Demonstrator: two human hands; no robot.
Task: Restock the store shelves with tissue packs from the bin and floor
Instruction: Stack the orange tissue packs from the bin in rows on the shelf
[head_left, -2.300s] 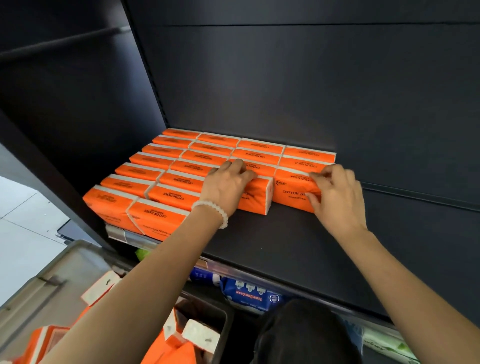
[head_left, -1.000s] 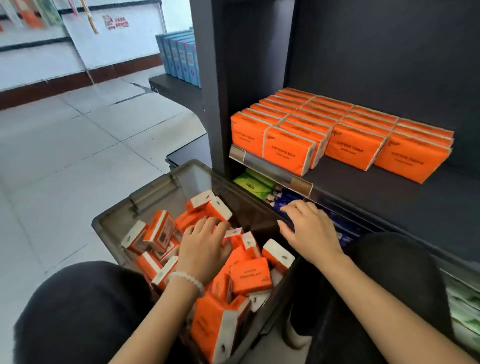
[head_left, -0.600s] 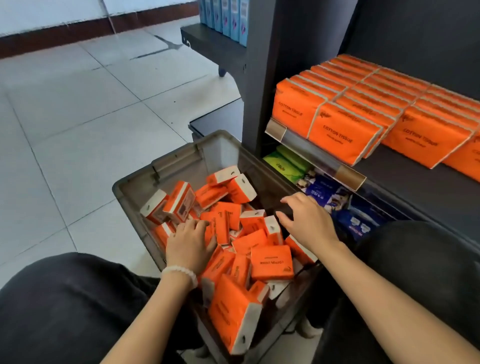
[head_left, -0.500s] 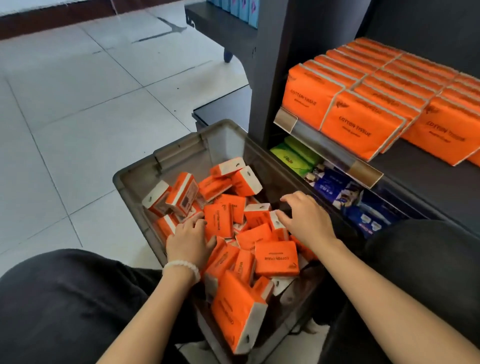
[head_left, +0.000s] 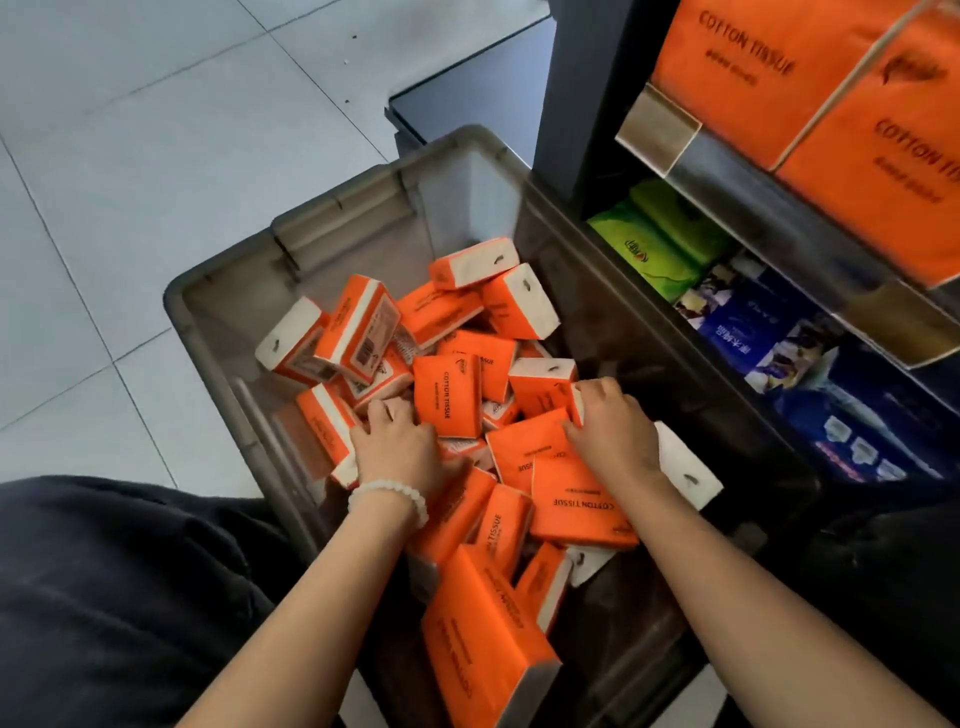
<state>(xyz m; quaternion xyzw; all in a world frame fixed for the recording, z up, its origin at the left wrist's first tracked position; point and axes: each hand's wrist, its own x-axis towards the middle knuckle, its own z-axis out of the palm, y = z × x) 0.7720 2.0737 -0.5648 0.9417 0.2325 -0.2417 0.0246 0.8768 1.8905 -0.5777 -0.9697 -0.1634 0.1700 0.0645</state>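
L grip (head_left: 400, 447) & R grip (head_left: 613, 431) on jumbled packs (head_left: 448, 395), bin (head_left: 332, 218).

Pale grey floor tiles (head_left: 156, 130) with thin grout lines meet a dark shelving upright (head_left: 587, 93).

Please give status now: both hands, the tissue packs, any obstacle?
Left hand and right hand both down in the grey bin, fingers among orange tissue packs; firm grip not confirmed. No pack lifted yet. No obstacle visible.
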